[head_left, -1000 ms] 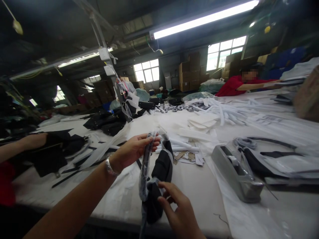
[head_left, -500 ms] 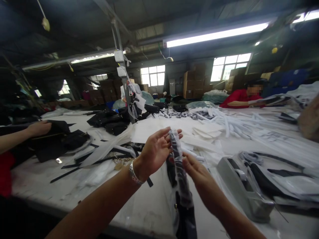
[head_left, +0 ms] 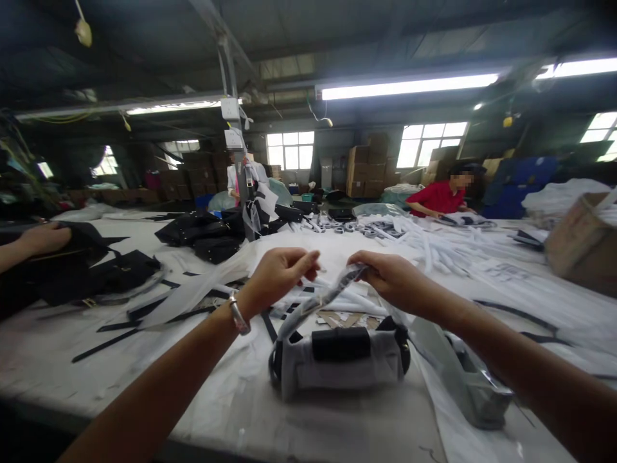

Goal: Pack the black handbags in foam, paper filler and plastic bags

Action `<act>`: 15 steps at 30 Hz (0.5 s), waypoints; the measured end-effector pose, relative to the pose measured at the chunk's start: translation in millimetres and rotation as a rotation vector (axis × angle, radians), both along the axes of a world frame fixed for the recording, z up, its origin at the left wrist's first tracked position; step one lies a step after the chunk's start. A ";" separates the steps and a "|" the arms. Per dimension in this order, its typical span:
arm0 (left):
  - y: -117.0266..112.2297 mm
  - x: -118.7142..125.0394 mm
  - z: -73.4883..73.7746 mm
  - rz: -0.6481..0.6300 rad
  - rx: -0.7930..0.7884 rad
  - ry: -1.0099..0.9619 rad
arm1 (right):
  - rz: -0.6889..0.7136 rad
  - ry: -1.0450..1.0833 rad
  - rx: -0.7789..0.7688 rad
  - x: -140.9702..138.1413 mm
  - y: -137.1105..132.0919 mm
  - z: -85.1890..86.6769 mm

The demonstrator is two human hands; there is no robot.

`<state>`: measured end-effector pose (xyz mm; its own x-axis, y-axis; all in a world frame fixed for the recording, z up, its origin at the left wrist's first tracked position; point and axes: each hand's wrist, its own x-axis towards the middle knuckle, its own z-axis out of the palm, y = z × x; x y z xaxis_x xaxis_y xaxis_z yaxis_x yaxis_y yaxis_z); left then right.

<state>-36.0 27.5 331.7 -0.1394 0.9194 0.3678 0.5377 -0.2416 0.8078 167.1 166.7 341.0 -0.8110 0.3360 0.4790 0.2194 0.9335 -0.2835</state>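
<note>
One rounded, barrel-shaped black bag on the desk, taken as the middle of the clock: dark, smooth panel on top, cloudy plastic film around the body, loose and softly creased. Long, thin handle, also sheathed in wrinkled film, rising in a slanted curve from the bag's left end toward one o'clock.

Right hand at one o'clock, palm down, pinching the handle between thumb and fingers, forearm slanting in from four o'clock. Left hand at eleven o'clock, apart from the handle, fingers curled inward, thumb near the forefinger; too blurred to tell whether pressed together or around something small. Shiny metal bracelet on that wrist, forearm reaching up from eight o'clock.

At twelve o'clock, flat cardboard scraps; at two, pale, tube-like strips in a tangle; at three, a hard grey tape dispenser, partly hidden by the right forearm. Flat black strips at nine o'clock.
</note>
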 end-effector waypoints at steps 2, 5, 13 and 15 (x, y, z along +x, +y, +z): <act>-3.7 -13.9 -15.9 0.006 0.028 -0.006 | 0.045 0.073 -0.055 -5.9 8.7 -4.6; -11.2 -18.4 -44.3 -0.133 -0.052 -0.022 | 0.146 0.189 -0.128 -15.3 22.2 -10.1; -41.1 3.5 -82.2 -0.200 -0.205 -0.438 | 0.349 0.262 -0.189 -56.4 28.7 -6.6; -46.0 15.7 -86.6 -0.154 -0.197 -0.579 | 0.387 0.259 -0.195 -71.7 27.3 -8.9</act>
